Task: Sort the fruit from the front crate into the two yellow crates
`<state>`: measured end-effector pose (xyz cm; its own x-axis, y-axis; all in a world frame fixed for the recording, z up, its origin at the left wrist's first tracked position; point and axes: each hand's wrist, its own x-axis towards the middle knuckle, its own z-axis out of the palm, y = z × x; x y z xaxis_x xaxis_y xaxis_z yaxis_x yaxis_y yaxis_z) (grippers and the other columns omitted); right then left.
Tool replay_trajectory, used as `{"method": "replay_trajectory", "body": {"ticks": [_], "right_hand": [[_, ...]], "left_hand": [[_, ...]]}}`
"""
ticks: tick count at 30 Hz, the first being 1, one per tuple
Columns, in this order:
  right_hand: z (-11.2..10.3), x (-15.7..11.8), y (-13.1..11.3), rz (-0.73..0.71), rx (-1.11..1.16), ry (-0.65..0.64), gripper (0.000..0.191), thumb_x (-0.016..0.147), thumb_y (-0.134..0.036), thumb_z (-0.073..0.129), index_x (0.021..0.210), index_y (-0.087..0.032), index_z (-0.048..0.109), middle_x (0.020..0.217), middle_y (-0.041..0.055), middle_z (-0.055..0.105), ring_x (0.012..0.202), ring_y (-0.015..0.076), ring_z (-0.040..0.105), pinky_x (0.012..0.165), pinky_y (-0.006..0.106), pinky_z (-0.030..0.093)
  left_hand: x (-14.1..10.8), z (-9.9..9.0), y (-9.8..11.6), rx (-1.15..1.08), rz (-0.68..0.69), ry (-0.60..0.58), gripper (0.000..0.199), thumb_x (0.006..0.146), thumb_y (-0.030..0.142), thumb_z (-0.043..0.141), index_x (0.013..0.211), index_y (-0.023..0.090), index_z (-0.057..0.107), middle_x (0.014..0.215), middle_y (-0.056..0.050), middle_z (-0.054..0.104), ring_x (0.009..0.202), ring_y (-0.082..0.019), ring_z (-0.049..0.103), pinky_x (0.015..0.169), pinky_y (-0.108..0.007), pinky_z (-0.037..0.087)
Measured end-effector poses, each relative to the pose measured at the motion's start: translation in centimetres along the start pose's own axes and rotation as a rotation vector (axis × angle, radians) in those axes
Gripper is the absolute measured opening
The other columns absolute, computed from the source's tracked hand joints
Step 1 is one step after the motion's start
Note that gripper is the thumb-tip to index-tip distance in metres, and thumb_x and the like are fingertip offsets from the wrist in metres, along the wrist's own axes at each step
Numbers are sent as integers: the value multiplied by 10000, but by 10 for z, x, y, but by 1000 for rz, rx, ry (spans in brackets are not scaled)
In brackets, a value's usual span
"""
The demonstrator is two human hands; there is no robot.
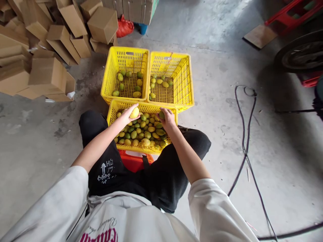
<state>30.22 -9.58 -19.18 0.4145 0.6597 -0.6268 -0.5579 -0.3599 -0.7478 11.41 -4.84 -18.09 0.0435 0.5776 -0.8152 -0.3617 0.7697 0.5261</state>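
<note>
My left hand [128, 115] is closed around a yellow lemon [134, 113] above the near yellow crate. A green lemon [162, 115] sits in the fingers of my right hand [168, 118], over the same crate's right side. Below both hands, the near crate [141, 150] is filled with many green and yellow lemons [145, 142]. Beyond it stand two more crates side by side: the far left crate [104, 79] and the far right crate [191, 80]. Each of these holds several lemons spread over its bottom.
Cardboard boxes [47, 75] are heaped at the left. Behind the crates lies a red bag [124, 27]. A red stool [133, 161] shows between my legs. Black cable [244, 148] loops over the concrete floor at right, near a wheel [300, 53].
</note>
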Motion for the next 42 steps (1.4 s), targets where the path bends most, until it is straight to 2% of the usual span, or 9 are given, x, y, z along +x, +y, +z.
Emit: {"method": "replay_trajectory", "body": {"ticks": [4,7,15,17,20,24,31,39,42], "right_hand": [[0,4,-1,52,22,43,108,925,-254,561,838,-214,511,676,-33,580,590,115,617,548,224,569],[-2,8,-1,106,-12,82,176,997,-282,420,856,-214,500,676,-17,596,595,113,620,524,199,536],[-3,8,9,32,-40,43,197,813,-306,729,835,-210,558,794,-27,604,669,90,598,537,160,512],[-3,7,10,-22,-28,6,267,735,-281,803,821,-207,561,839,-18,605,743,95,608,586,161,542],[-4,6,8,-45,-20,-17,323,689,-264,839,805,-209,543,844,-16,605,766,101,605,617,173,567],[-4,7,6,75,-64,-7,266,824,-388,725,819,-209,528,731,2,598,671,126,598,536,196,536],[-5,8,2,198,-115,-31,316,940,-495,531,813,-205,532,678,38,562,559,133,505,400,178,386],[-4,6,4,100,-83,-7,322,776,-412,760,865,-225,514,768,-18,545,612,109,549,491,194,506],[-4,5,6,43,-102,-37,351,714,-359,815,867,-219,531,776,-34,558,579,91,553,476,180,483]], "left_hand": [[-5,2,1,-21,-23,44,199,813,193,795,820,184,597,763,-33,624,660,-140,633,682,-288,619],[-4,2,3,-65,-80,114,195,849,225,763,845,211,568,763,-11,589,639,-127,586,648,-283,612],[5,-1,3,-196,-170,55,148,1015,324,452,992,215,550,830,-63,625,724,-189,655,581,-301,611],[5,-1,3,-214,-189,20,190,1018,364,468,989,203,564,823,-77,629,725,-195,666,568,-287,604],[4,-2,2,-188,-177,-24,232,942,396,662,948,176,588,803,-90,637,692,-189,670,569,-269,597],[3,-1,1,-65,-116,-52,253,804,258,822,923,163,620,770,-77,650,641,-169,655,568,-271,603],[6,-1,3,-111,-48,69,158,898,273,685,847,199,556,765,-28,604,643,-142,608,638,-313,632],[5,-7,13,-204,-94,66,225,1026,354,467,971,194,615,791,-76,649,672,-182,653,683,-341,620],[1,-5,15,-146,-84,45,273,1009,444,533,965,188,618,763,-65,635,648,-164,644,690,-311,617]]}}
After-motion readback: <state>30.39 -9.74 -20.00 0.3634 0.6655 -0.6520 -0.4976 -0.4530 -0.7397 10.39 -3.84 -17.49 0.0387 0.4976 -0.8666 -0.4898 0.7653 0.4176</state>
